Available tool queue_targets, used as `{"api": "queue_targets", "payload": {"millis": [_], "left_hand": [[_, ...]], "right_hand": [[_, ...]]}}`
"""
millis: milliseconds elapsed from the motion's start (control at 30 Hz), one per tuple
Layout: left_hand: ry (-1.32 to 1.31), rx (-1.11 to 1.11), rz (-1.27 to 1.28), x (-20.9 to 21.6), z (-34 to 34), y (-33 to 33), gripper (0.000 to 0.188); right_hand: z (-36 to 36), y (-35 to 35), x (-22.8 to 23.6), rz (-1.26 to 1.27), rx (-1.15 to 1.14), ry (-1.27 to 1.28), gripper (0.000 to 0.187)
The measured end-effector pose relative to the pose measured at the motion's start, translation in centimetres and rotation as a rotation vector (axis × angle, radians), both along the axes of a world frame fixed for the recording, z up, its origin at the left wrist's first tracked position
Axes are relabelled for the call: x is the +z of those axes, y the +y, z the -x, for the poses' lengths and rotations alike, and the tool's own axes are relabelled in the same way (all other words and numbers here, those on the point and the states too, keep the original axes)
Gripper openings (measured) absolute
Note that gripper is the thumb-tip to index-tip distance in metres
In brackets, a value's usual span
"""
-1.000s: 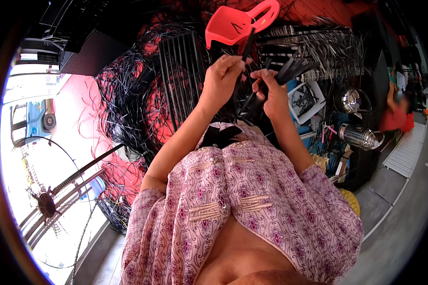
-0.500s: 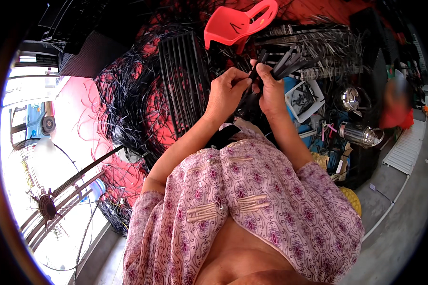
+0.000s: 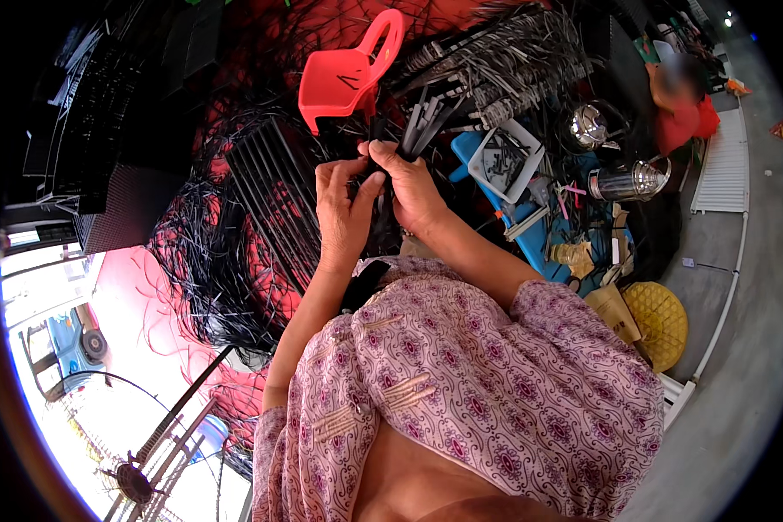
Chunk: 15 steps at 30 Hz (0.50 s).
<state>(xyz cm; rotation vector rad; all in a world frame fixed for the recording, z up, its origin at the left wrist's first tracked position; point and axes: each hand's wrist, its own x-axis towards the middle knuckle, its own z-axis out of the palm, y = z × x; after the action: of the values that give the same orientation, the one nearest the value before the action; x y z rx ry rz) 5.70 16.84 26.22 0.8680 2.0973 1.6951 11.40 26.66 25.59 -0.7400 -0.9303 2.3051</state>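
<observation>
In front of my chest, my two hands meet over dark flat strips. My right hand (image 3: 419, 196) is closed round a bundle of grey-black strips (image 3: 426, 122), whose ends fan out above the knuckles. Its thumb points up beside my left fingers. The fingers and thumb of my left hand (image 3: 341, 213) are bent together at a single black strip (image 3: 372, 130) beside the bundle; the pinch itself is partly hidden. Just left of my hands lies a black slatted panel (image 3: 270, 200). Beyond my fingers stands a small red plastic chair (image 3: 335, 83) with a few dark bits on its seat.
Tangled black strips (image 3: 209, 252) cover the red floor at left. Right of my hands, a white basket (image 3: 506, 161) of dark pieces sits on a blue surface (image 3: 531, 239), near metal kettles (image 3: 631, 181). A person in red (image 3: 677, 122) is farther right. Bundled strips (image 3: 505, 70) lie beyond.
The whole view has shifted, so my hands and the red chair appear farther left. My left fingers have moved up against my right thumb. The right hand still grips the bundle.
</observation>
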Motion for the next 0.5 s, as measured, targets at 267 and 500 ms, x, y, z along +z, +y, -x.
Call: {"api": "queue_targets", "payload": {"millis": [267, 500], "left_hand": [[-0.09, -0.116, 0.072, -2.3, -0.4, 1.0, 0.03], [-0.109, -0.06, 0.089, -4.2, -2.5, 3.2, 0.027]], "right_hand": [[-1.9, 0.9, -0.9, 0.057, 0.074, 0.01, 0.018], [-2.3, 1.2, -1.3, 0.097, -0.009, -0.053, 0.018]]}}
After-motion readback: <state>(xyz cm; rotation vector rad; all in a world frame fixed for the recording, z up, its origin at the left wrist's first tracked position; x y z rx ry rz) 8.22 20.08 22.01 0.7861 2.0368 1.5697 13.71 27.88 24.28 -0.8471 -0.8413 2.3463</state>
